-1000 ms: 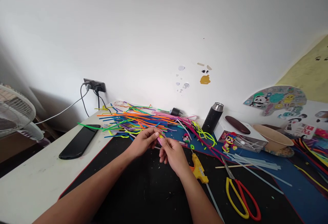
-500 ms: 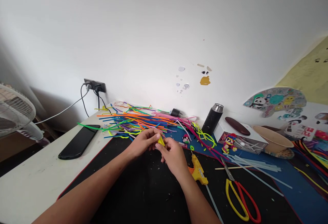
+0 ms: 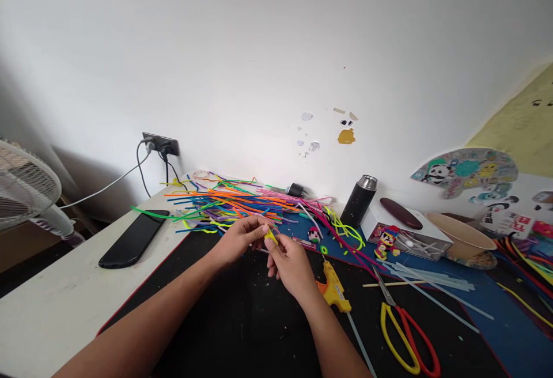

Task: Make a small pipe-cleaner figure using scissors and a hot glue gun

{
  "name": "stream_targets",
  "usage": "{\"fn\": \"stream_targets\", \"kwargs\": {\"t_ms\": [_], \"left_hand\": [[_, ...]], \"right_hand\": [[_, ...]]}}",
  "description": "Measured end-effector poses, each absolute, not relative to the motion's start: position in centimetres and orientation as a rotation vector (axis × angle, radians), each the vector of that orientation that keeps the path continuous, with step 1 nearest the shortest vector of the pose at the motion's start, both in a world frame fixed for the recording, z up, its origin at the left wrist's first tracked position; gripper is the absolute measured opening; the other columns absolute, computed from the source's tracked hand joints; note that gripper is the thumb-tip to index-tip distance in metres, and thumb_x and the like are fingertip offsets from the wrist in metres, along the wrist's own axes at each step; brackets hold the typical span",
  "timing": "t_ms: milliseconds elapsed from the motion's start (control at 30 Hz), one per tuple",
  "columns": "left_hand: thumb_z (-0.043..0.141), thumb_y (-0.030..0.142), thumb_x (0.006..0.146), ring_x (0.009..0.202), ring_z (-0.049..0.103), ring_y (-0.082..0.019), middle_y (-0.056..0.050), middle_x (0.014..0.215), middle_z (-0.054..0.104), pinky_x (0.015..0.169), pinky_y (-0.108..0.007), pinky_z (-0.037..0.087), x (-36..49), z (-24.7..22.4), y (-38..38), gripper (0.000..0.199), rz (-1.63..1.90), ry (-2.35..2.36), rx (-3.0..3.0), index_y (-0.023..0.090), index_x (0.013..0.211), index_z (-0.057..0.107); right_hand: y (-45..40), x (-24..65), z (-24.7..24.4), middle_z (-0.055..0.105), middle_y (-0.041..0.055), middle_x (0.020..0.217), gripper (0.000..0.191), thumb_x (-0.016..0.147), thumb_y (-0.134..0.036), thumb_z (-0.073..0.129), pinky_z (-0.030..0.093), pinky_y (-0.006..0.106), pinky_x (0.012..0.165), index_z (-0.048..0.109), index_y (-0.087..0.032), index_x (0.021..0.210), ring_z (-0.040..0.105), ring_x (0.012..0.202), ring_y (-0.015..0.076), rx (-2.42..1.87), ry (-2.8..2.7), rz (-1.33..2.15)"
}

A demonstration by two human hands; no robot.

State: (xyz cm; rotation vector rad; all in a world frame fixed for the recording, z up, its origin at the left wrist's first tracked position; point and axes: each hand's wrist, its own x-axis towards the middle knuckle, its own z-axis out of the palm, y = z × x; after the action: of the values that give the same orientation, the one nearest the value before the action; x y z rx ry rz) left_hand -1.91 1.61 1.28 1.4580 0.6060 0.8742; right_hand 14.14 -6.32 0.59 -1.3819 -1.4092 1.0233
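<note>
My left hand and my right hand meet over the black mat, fingertips together. Between them they pinch a small yellow pipe-cleaner piece; both hands grip it. Just behind the hands lies a spread heap of coloured pipe cleaners in orange, blue, green, pink and yellow. A yellow glue gun lies right beside my right wrist.
Red-and-yellow scissors and clear glue sticks lie to the right. A black flask, a white box and a small figure stand behind them. A black phone lies on the white table at left; a fan stands beyond the edge.
The hands have stayed in place while the fingers work the yellow piece; it has turned slightly between the fingertips. Nothing else has moved.
</note>
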Motion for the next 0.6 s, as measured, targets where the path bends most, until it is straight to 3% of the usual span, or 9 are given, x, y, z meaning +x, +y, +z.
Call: {"fn": "stream_targets", "kwargs": {"t_ms": [333, 600], "left_hand": [[0.076, 0.063, 0.08, 0.051, 0.053, -0.011, -0.001, 0.061, 0.062, 0.049, -0.023, 0.038, -1.98, 1.49, 1.5, 0.049, 0.82, 0.628, 1.44, 0.015, 0.074, 0.067], [0.085, 0.055, 0.073, 0.048, 0.054, -0.011, -0.003, 0.059, 0.066, 0.047, -0.022, 0.037, -1.72, 1.32, 1.35, 0.044, 0.844, 0.617, 1.333, 0.015, 0.07, 0.067]], "right_hand": [[-6.53, 14.25, 0.7, 0.055, -0.0049, 0.048, 0.045, 0.101, -0.061, 0.052, 0.04, 0.022, 0.048, 0.067, -0.021, 0.086, 0.056, 0.042, 0.0139, -1.44, -1.515, 0.913], [-6.53, 13.97, 0.74, 0.048, -0.0072, 0.043, 0.047, 0.101, -0.061, 0.05, 0.037, 0.022, 0.044, 0.065, -0.021, 0.084, 0.054, 0.037, 0.0141, -1.428, -1.511, 0.896]]}}
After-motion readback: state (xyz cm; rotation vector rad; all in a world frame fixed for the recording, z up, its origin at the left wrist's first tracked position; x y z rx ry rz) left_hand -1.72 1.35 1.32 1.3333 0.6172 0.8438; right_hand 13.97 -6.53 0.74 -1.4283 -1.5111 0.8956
